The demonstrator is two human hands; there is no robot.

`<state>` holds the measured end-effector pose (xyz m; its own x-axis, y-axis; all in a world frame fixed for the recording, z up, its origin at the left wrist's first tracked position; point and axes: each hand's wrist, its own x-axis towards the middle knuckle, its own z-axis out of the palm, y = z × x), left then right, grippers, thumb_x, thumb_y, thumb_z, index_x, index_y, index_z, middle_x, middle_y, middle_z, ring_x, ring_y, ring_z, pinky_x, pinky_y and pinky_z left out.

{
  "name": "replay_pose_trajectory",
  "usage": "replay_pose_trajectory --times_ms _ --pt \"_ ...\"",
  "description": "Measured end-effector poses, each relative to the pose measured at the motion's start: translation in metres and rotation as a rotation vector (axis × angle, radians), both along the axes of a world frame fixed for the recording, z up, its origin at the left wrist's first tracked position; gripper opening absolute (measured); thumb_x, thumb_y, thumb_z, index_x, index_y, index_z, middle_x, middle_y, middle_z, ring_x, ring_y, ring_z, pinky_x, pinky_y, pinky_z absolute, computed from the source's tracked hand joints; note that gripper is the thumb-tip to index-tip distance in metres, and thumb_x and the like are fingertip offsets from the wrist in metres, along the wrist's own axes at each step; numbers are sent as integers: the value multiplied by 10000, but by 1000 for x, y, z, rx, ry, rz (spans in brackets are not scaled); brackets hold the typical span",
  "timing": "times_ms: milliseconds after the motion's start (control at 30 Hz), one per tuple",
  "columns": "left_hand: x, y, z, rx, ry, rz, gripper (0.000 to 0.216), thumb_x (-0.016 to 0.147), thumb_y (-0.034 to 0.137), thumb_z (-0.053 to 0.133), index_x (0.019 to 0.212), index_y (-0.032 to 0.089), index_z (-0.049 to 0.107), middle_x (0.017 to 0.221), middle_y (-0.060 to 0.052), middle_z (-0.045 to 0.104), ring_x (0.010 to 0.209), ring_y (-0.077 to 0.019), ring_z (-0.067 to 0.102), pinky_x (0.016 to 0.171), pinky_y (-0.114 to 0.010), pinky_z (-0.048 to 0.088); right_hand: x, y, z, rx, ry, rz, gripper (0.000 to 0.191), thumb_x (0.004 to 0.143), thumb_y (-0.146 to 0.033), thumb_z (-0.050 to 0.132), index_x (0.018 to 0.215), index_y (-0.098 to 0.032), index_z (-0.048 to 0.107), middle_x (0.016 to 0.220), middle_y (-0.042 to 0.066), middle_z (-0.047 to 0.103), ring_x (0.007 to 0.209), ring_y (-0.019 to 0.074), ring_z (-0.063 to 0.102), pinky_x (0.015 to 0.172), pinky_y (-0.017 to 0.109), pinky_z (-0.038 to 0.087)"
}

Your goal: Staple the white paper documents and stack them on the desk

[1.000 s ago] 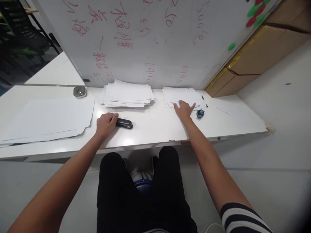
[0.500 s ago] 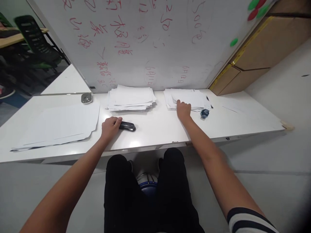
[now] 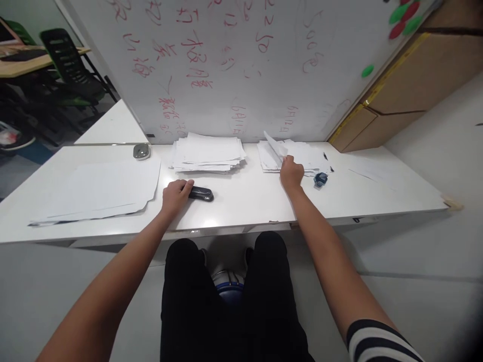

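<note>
My left hand [image 3: 177, 194] is closed round the rear of a black stapler [image 3: 202, 194], which lies on the white desk. Its front end points right and shows past my thumb. My right hand [image 3: 292, 172] pinches the edge of a white sheet of paper [image 3: 273, 146] at the right paper stack [image 3: 302, 151]. The sheet's left side is lifted and bent up off the pile. Just right of that hand sits a small dark blue object [image 3: 320, 180] whose kind I cannot make out. A taller paper stack [image 3: 209, 150] stands between my hands, farther back.
Large white sheets [image 3: 109, 188] cover the left of the desk [image 3: 241, 201]. A small grey rounded device [image 3: 141, 151] lies behind them. A whiteboard [image 3: 211, 110] with red writing rises along the back edge. Cardboard boxes [image 3: 400, 95] stand at the right rear. A chair [image 3: 68, 65] is beyond, at left.
My right hand has raised the left side of the top sheet, which lay nearly flat before. My left hand stays on the stapler. The whole view has shifted slightly.
</note>
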<state>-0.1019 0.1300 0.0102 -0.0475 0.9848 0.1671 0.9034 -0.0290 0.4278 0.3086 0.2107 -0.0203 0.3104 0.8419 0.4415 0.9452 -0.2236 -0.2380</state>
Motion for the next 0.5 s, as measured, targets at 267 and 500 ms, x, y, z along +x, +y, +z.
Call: replay_pose_trajectory --times_ms 267,500 --pt "-2 1 -3 86 -89 61 529 943 617 306 699 225 563 758 -91 635 767 -247 569 670 -357 370 -73 -96 51 735 839 158 359 964 -539 370 918 -213 515 807 35 584 809 185 597 785 326 487" --pt "51 -92 -6 449 -447 -100 413 943 523 439 1165 198 562 1273 -137 590 1302 -276 449 1117 -478 319 -151 -222 3 489 1695 71 369 830 -577 576 934 -226 532 775 -18 612 675 125 592 612 249 506"
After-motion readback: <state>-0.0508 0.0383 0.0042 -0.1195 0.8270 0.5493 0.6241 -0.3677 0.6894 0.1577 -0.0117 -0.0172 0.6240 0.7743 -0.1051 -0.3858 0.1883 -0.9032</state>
